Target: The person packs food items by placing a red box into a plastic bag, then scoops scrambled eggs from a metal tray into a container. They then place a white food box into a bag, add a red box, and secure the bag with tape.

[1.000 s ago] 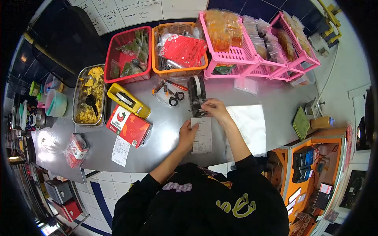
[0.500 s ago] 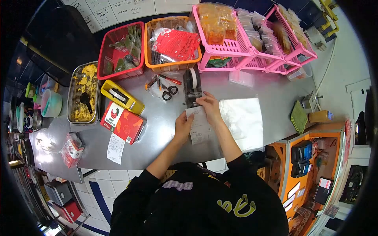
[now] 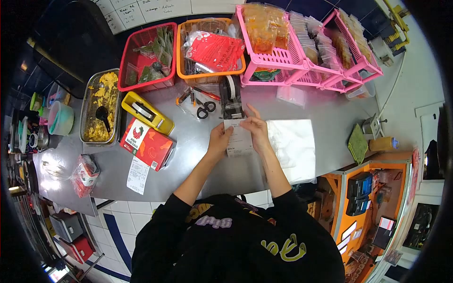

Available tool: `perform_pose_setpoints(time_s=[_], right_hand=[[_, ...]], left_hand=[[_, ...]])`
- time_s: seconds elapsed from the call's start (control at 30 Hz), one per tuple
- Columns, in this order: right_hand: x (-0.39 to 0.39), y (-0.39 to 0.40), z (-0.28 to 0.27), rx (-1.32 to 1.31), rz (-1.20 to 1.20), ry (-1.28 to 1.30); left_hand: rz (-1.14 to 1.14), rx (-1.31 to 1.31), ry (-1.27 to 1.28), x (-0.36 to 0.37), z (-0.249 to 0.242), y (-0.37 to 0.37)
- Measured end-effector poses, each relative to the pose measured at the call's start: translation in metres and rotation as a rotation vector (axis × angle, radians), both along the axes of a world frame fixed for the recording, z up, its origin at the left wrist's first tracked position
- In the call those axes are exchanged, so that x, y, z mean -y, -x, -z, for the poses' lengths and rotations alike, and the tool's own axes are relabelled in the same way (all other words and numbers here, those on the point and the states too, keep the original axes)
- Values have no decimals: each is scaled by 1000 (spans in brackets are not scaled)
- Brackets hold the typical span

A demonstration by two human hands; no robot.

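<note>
The white receipt [image 3: 239,142] is at mid-frame over the tabletop [image 3: 111,181], its long axis running up and down the frame, top end towards the black tape dispenser [image 3: 231,107]. The left hand [image 3: 219,141] has its fingers pinching the left edge; the right hand's [image 3: 257,132] meet the upper right corner, gripping or not I can't tell. Left of centre, a red box [image 3: 152,145] reads "AYAM BANG DAVA".
</note>
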State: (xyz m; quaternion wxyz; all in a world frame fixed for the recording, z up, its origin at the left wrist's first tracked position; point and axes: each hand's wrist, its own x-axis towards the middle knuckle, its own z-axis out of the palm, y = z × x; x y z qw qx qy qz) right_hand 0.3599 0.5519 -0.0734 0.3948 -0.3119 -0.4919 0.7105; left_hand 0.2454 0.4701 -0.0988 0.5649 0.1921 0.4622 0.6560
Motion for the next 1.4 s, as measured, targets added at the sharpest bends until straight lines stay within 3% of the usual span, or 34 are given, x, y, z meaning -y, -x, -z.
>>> perform_pose_setpoints(time_s=[0.07,0.2,0.3,0.37,0.5,0.57,0.6,0.67,0.7,0.77,0.97,1.17,1.4], right_hand=[[5,1,3,276,-1,-175],[9,0,10,351,15,-116],[6,-5,16,482,12,-220],[3,-8,20,698,-87,-319],[9,-10,14,828,-77,-298],[9,-20,7,843,-189,-520],[5,-23,2,842,-189,-519],[-5,-26,-8,459,-250,134],[-9,-22,-9,459,-250,135],[-13,-11,-9,313,-118,438],[-15,12,-7,67,-105,525],[-8,13,-21,134,-128,483],[-6,14,3,132,-100,299]], left_hand=[[25,1,60,1,-5,1],[31,15,43,6,-10,-1],[13,64,8,6,-10,-3],[-31,213,127,6,-16,-3],[-49,176,115,2,-10,1],[5,78,153,2,-11,3],[4,77,153,1,-9,4],[16,-22,184,1,-5,4],[17,-22,184,2,-10,4],[19,-51,146,5,-21,4],[66,-111,189,6,-20,2],[-4,-29,166,15,-22,-10],[44,-49,214,21,-11,-14]])
